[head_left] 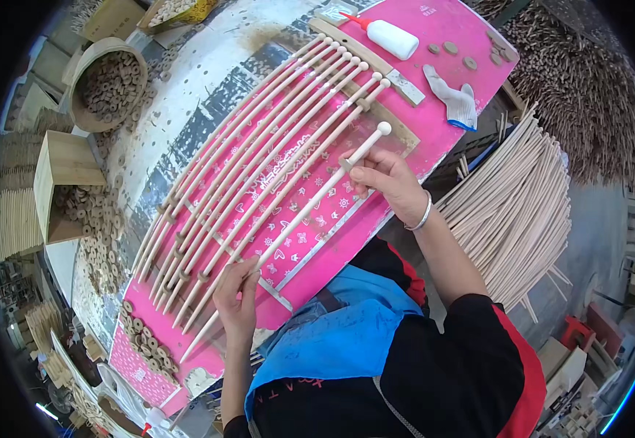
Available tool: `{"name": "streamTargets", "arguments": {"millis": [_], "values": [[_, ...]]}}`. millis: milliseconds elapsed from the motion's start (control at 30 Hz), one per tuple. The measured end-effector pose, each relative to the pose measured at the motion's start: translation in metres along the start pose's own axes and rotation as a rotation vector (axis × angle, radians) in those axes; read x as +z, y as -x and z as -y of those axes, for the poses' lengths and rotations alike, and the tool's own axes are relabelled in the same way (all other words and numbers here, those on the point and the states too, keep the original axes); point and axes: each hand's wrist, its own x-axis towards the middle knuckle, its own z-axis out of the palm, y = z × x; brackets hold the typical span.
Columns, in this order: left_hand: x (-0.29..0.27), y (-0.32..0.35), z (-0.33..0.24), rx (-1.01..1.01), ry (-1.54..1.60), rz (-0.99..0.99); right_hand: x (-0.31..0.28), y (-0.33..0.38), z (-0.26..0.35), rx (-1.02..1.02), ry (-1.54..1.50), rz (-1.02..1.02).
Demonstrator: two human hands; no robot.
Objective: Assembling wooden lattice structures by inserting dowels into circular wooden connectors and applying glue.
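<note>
Workshop clutter surrounds a long bench [186,80] whose top carries a pink patterned sheet [434,44]. On the sheet lies a row of thin, pale wooden sticks [259,153], side by side, each with a knob at its far end and a small wooden ring threaded near its lower end.

The stick in hand [303,212] runs diagonally across the near edge of the sheet, its round knob [384,128] up and to the right, its pointed tip low and to the left. Judged by its slenderness, the stick is light and stiff along its length but liable to snap if bent; its smooth turned surface may slip between the fingers. Hold it at two well-separated points, as shown, and keep the pinch light.

The right hand [383,182] rests palm down near the knob end, fingers closed narrowly on the shaft beside a small ring [346,165]; a bangle [423,215] sits on that wrist. The left hand [236,296] comes up from below, fingertips pinched on the shaft nearer the pointed end. Both forearms enter from the lower edge.

A white glue bottle [392,36] with a red nozzle and a work glove [455,98] lie at the far end of the sheet. Loose wooden rings [142,339] lie on the near left corner, more fill a round basket [109,84], and a bundle of bare sticks [514,212] lies off to the right.
</note>
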Motion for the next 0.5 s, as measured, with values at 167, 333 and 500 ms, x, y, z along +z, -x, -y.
{"name": "streamTargets", "arguments": {"millis": [167, 333, 500], "values": [[0.006, -0.004, 0.001, 0.043, -0.017, 0.010, -0.005, 0.002, 0.006, 0.089, 0.132, -0.114], [0.010, -0.008, -0.001, 0.023, -0.014, 0.014, -0.008, 0.002, 0.005, 0.027, 0.067, -0.089], [0.022, -0.017, -0.006, 0.005, -0.046, 0.026, -0.017, -0.002, 0.008, 0.029, 0.170, -0.205]]}}
